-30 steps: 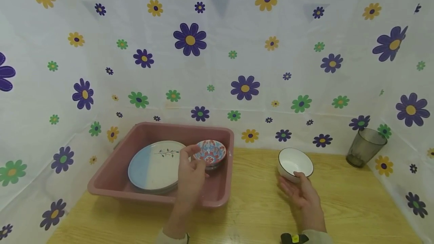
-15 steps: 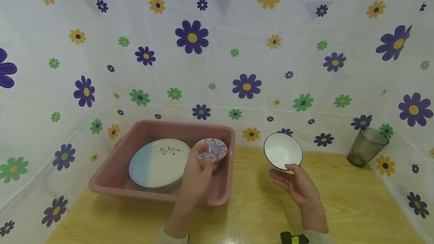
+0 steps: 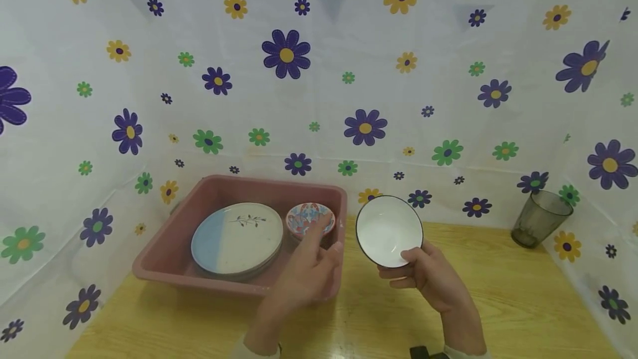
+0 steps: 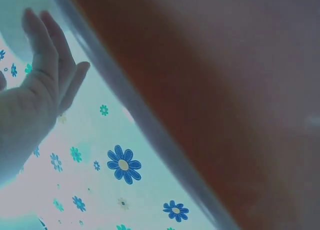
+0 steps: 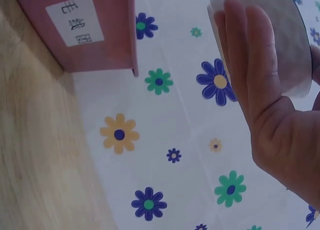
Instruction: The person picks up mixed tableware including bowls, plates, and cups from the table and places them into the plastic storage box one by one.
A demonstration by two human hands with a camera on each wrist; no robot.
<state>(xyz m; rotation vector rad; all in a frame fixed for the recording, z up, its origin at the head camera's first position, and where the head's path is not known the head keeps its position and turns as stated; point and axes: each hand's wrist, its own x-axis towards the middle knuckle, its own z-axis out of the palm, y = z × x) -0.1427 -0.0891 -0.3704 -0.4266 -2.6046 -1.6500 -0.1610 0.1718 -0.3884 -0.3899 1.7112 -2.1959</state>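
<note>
My right hand [image 3: 431,270] grips a white bowl [image 3: 386,231] with a dark rim, thumb inside the edge and fingers beneath. The bowl is tilted, its inside facing me, just right of the pink basin [image 3: 239,288]. In the right wrist view, fingers lie along the outside of the bowl [image 5: 292,55]. Over the basin's right side, my left hand [image 3: 301,276] has its fingers extended and holds nothing. Beyond its fingertips sits a red and blue patterned bowl [image 3: 304,216], partly covered by the hand. The left wrist view shows the left hand [image 4: 45,75] beside the basin wall [image 4: 200,90].
An oval blue and cream plate [image 3: 249,242] with a leaf sprig lies in the basin, apparently stacked on another. At the table's right rear stands a grey glass tumbler [image 3: 540,219]. A flowered sheet [image 3: 319,93] hangs behind and at both sides of the wooden table [image 3: 523,303].
My right hand has lifted the white bowl off the table and carried it left, tipping it towards me. My left hand has shifted right and its curled fingers have straightened.
</note>
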